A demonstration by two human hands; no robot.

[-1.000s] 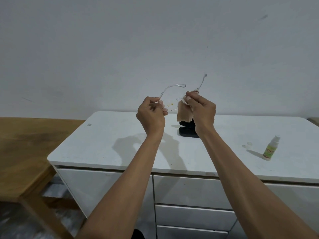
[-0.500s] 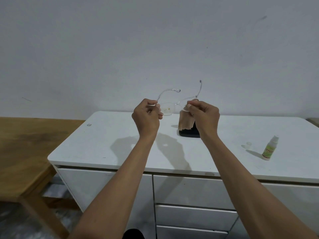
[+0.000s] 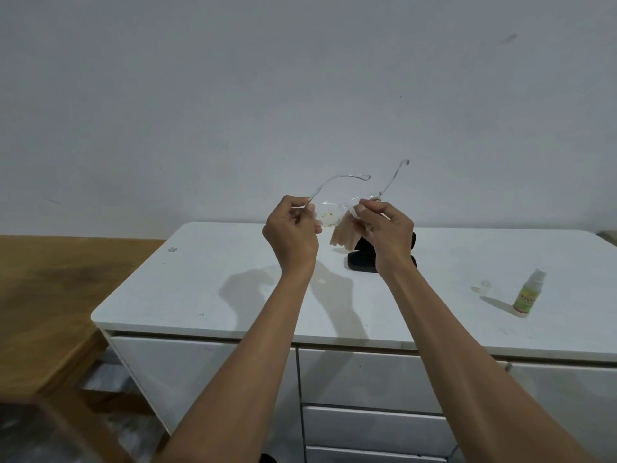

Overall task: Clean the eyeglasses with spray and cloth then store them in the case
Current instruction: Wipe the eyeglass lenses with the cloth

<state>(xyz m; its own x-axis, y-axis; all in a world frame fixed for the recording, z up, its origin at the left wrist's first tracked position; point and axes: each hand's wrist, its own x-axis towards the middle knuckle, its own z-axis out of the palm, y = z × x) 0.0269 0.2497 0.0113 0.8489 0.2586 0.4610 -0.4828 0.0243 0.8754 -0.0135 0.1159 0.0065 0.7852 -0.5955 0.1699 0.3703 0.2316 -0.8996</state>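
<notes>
Eyeglasses [image 3: 329, 216] — clear plastic, speckled lens — pinched by left hand [image 3: 291, 236] and cloth-holding right hand [image 3: 389, 232].

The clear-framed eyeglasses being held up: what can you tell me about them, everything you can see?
The clear-framed eyeglasses look like transparent plastic, with oval lenses and two slim curved temple arms unfolded, pointing up and away toward the wall. They are held in the air above the white cabinet top. The left hand pinches one end, the right hand the other, together with a tan cloth that hangs below. Small yellowish specks mark the lens near the left hand.
</notes>
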